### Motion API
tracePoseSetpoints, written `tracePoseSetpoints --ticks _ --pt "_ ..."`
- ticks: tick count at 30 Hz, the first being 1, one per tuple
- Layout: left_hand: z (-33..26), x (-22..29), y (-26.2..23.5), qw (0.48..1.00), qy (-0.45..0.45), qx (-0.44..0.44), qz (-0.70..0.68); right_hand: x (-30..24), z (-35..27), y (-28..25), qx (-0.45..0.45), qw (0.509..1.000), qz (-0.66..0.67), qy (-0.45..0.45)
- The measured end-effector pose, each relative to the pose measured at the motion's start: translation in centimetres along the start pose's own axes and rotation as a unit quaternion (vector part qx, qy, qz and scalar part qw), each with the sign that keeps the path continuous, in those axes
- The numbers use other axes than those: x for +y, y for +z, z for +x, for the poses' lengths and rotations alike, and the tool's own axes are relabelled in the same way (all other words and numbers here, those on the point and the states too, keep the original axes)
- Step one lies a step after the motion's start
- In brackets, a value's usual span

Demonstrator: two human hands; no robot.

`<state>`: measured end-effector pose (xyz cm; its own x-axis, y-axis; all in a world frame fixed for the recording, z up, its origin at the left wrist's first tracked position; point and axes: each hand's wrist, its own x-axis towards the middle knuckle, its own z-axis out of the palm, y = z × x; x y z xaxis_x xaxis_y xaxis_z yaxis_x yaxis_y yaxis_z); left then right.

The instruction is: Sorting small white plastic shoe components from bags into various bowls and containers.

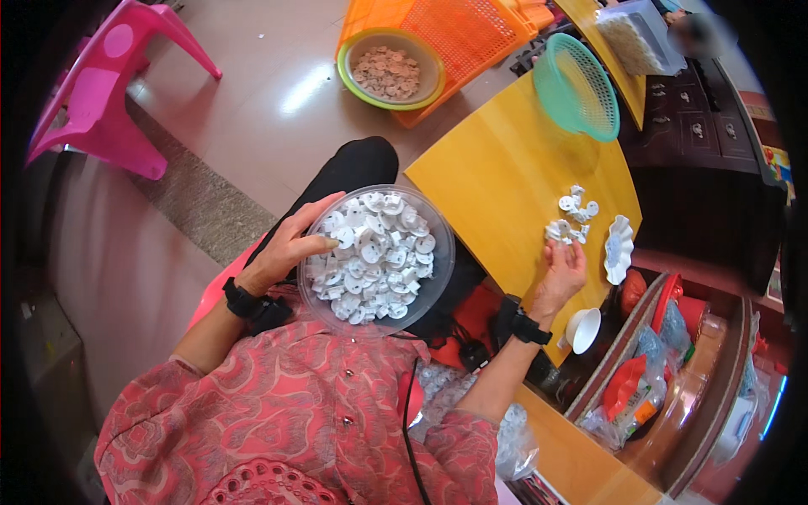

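Note:
A clear round plastic bowl (439, 288) rests at my lap, heaped with small white plastic parts (370, 252), many with round disc ends. My left hand (295, 244) grips its left rim, the thumb reaching over the edge onto the parts and the other fingers along the outside. On the yellow table to the right lies a small cluster of the same white parts (577, 204). My right hand (562, 273) is at the near side of that cluster, its bent fingertips closed at a white part (558, 229). The fingertips partly hide what they hold.
A white scalloped dish (619, 250) and a small white bowl (582, 330) are at the table's right edge. A green basket (576, 88) stands at its far end. Beyond are an orange crate (471, 42), a basin of beige parts (387, 71) and a pink chair (105, 93). An open drawer (665, 379) holds bagged items.

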<state>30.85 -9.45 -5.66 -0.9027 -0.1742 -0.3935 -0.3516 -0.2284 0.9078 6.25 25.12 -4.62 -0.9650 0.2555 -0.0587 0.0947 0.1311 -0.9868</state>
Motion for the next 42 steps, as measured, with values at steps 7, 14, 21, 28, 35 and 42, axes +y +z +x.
tracePoseSetpoints --ticks 7,14,21,28,35,42 --pt "-0.1 0.5 -0.1 0.999 -0.021 -0.003 0.038 -3.5 -9.6 5.1 -0.167 0.965 -0.190 -0.061" --pt "0.1 0.9 -0.1 0.997 -0.019 -0.011 0.069 -0.5 -15.7 10.1 -0.276 0.820 -0.396 -0.306" --pt "-0.1 -0.3 -0.4 0.996 0.031 0.008 0.086 0.5 -16.0 10.7 -0.281 0.809 -0.402 -0.323" --pt "-0.1 0.7 -0.3 0.996 -0.004 -0.012 0.093 1.7 -16.3 11.2 -0.242 0.802 -0.417 -0.353" --pt "0.1 0.9 -0.2 0.993 -0.009 -0.019 0.114 1.3 -16.6 10.7 -0.256 0.834 -0.371 -0.318" --pt "-0.3 0.3 -0.1 0.998 -0.017 0.005 0.054 0.5 -16.2 9.9 -0.270 0.910 -0.225 -0.220"
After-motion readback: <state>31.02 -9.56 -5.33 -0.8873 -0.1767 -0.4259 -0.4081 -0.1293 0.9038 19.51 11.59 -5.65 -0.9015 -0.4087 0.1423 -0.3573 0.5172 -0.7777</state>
